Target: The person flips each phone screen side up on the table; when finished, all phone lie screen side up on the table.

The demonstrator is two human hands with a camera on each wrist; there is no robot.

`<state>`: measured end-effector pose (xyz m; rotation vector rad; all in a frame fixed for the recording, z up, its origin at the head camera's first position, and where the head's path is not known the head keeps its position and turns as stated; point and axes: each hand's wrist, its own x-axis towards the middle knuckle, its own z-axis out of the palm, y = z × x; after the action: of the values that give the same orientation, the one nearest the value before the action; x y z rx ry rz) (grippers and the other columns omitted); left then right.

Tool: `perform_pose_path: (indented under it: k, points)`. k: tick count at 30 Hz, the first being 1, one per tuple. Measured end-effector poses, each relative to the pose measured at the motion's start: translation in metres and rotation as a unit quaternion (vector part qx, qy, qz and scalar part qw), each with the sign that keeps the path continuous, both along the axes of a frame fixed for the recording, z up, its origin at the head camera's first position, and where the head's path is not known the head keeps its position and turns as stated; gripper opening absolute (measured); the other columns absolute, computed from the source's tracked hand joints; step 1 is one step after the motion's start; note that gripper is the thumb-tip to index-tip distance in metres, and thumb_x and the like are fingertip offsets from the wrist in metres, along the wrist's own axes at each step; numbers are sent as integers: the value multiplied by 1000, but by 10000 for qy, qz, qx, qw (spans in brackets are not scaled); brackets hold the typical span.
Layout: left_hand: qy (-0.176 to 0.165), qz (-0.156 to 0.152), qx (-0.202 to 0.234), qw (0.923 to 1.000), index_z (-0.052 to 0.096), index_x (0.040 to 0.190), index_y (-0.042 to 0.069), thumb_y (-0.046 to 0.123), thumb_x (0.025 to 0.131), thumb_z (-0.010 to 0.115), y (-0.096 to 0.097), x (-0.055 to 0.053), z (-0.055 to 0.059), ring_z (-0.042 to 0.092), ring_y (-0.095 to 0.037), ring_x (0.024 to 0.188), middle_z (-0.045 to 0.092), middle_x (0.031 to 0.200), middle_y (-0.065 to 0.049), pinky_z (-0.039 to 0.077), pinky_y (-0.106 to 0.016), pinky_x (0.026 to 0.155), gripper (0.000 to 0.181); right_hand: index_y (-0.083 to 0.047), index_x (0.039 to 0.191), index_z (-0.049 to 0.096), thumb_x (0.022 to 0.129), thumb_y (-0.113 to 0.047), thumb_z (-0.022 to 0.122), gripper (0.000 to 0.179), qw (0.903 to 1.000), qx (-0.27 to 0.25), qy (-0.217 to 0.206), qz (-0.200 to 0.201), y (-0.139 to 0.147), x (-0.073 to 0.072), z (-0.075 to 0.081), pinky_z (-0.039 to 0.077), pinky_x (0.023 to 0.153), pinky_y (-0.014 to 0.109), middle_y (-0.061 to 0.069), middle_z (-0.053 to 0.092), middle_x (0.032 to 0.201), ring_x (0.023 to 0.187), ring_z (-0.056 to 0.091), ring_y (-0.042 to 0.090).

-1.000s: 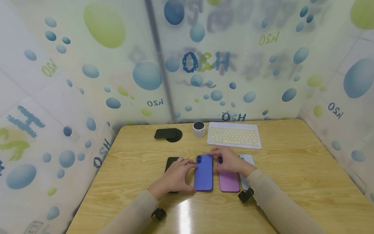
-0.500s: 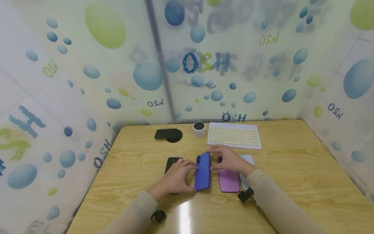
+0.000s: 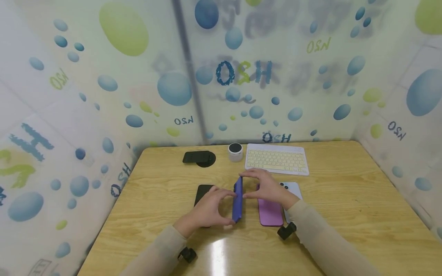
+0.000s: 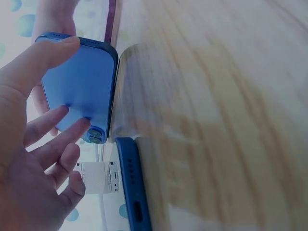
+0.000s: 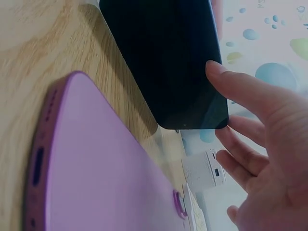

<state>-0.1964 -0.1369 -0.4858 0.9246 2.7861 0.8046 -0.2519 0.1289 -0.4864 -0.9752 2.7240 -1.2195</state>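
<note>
Blue phone: one, steeply tilted, two hands holding it.

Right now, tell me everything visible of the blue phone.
The blue phone is held long side down, nearly edge-on to the head view, between the black phone and the purple phone; contact with the table is unclear. Its smooth-looking back has a camera bump near one end; small holes line the other. The screen is dark. The left hand has thumb at the holed end, fingertips on the back; the right hand, thumb on the screen, fingers at the camera end.
</note>
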Motion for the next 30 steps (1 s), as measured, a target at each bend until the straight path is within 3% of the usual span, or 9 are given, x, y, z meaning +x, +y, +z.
perform_pose_path:
  k: [7, 15, 22, 26, 29, 30]
  points:
    - [119, -44, 291, 9995, 58, 144, 27, 48, 69, 93, -5, -1, 2, 52, -18, 111, 63, 140, 11, 47, -35, 91, 85, -19, 140, 64, 77, -39, 91, 71, 9998, 165, -26, -115, -7, 0, 3, 32, 119, 60, 6, 62, 146, 142, 49, 33]
    - [483, -165, 455, 9977, 56, 146, 25, 49, 68, 94, -9, -4, 5, 50, -14, 108, 60, 144, 14, 46, -33, 89, 89, -15, 139, 65, 77, -36, 92, 71, 9995, 233, 201, -8, -15, -1, 7, 33, 117, 61, 7, 65, 143, 139, 52, 34]
    - [546, -367, 450, 9968, 55, 148, 24, 49, 72, 92, -13, -5, 9, 54, -22, 114, 55, 152, 8, 49, -37, 91, 88, -16, 140, 64, 78, -40, 91, 72, 9994, 319, 119, -84, -19, 0, 6, 27, 119, 63, 7, 62, 145, 142, 49, 34]
    - [568, -531, 417, 9961, 54, 149, 21, 47, 75, 91, -16, -6, 13, 53, -26, 133, 51, 156, 1, 41, -57, 113, 87, -17, 141, 64, 78, -41, 90, 72, 9992, 364, 78, -117, -22, 0, 5, 23, 120, 64, 6, 61, 147, 143, 48, 33]
    - [571, -584, 391, 9959, 54, 150, 19, 46, 76, 91, -19, -6, 14, 47, -27, 143, 49, 158, -1, 25, -66, 121, 87, -17, 141, 64, 78, -40, 91, 72, 9994, 309, 111, -130, -25, 0, 3, 22, 120, 64, 6, 61, 146, 142, 48, 33]
    - [570, -587, 381, 9959, 54, 150, 18, 46, 76, 90, -20, -6, 15, 46, -27, 143, 49, 158, -1, 24, -66, 121, 87, -17, 140, 64, 78, -39, 91, 72, 9994, 287, 130, -129, -26, 0, 3, 22, 120, 64, 7, 61, 146, 142, 49, 33]
